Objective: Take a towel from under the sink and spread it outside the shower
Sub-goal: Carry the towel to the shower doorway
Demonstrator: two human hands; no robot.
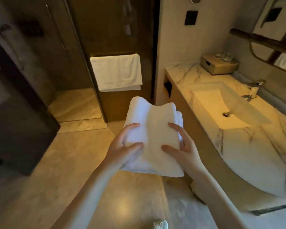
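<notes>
Towel [153, 138] (folded) between both hands

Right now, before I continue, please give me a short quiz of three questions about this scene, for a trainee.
1. True or false: the towel is already spread out.
2. How many hands hold the towel? A. none B. one C. two
3. Fill in: the hung towel is to the ___ of the sink.
Key: 1. False, it is folded. 2. C: the left hand and the right hand grip it. 3. left
</notes>
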